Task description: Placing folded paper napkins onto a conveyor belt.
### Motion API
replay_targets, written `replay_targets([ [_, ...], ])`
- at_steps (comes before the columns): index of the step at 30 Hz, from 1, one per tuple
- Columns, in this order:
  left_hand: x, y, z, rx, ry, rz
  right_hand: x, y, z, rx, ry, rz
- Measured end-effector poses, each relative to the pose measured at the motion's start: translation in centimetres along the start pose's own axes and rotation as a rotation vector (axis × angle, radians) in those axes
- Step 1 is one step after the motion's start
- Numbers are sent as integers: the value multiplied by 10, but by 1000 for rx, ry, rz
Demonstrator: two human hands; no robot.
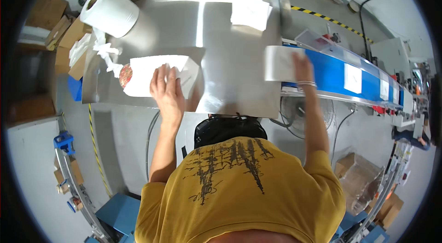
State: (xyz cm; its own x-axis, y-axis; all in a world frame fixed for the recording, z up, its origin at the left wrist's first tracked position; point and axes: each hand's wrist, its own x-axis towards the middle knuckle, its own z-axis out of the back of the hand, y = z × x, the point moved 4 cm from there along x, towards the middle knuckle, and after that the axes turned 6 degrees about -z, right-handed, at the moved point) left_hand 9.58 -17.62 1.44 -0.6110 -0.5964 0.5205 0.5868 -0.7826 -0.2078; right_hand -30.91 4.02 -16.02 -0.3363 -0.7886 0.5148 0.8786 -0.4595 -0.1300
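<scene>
My left hand (166,87) rests with its fingers stretched out on a pile of white flat sheets or packets (140,70). A round red patterned piece (125,76) shows at the pile's left end. To the right, my right hand (302,69) is blurred by motion and has hold of the right end of a flat white rectangular packet (277,63). That packet spans the gap between the steel table (230,72) and the blue conveyor belt (327,70). What the packet contains cannot be seen.
A large white roll (110,10) stands at the back left, with crumpled white strips (108,54) below it. Another white stack (251,13) lies at the back right. Along the belt sit several white pieces (353,78), beside a clear guard (338,52). Below is a fan (313,114).
</scene>
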Motion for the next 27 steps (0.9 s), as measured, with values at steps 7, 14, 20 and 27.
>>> replay_targets([
  [7, -3, -6, 0, -37, -16, -22, 67, 18, 106, 173, 123, -527],
  [14, 7, -20, 9, -152, 94, -65, 129, 258, 102, 1095, 536, 245],
  [20, 1, 12, 6, 75, 57, 106, 80, 178, 84, 1381, 367, -513],
  [27, -1, 20, 9, 55, 76, 74, -3, -68, 21, 210, 468, -670],
])
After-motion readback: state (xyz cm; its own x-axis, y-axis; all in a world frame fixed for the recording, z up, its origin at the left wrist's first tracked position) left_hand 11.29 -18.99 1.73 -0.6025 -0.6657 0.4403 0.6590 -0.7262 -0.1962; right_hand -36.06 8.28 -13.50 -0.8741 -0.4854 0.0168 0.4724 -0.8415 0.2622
